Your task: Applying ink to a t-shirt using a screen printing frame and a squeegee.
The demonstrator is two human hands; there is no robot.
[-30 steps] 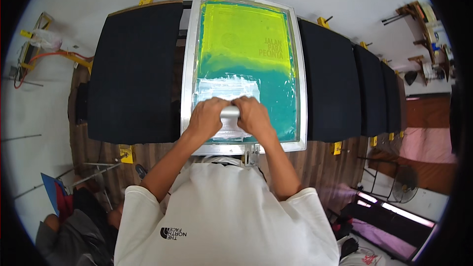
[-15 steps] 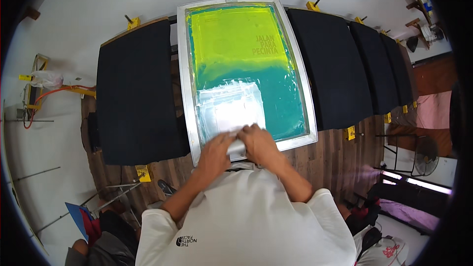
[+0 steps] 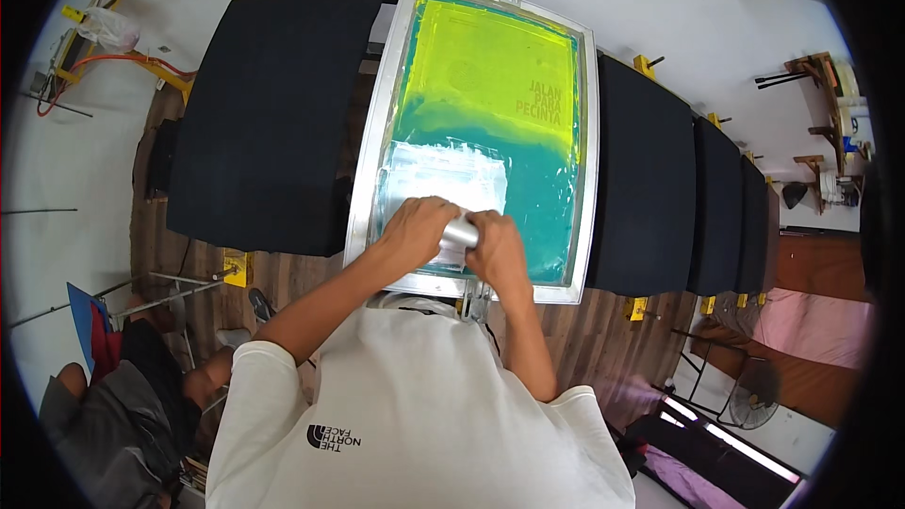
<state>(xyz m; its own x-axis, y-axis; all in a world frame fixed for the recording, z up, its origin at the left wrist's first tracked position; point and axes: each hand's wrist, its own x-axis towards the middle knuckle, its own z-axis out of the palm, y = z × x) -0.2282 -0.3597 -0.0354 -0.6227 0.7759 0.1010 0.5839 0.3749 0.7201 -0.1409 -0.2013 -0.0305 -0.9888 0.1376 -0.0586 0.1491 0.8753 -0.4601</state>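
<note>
A screen-printing frame with a silver metal rim lies in front of me. Its mesh is yellow-green at the far part and teal nearer to me. White ink covers the near left part of the mesh. Over that ink, my left hand and my right hand are closed side by side on a silver squeegee. Only its metal handle shows between my hands; the blade is hidden.
Black printing boards stand on the left and the right of the frame. Yellow clamps sit at the boards' ends. Another person's dark clothes show at the lower left. A fan stands at the lower right.
My view has turned, so the frame now leans right. Both hands, with the squeegee, sit slightly farther from the frame's near edge. The grip on the handle stays.
</note>
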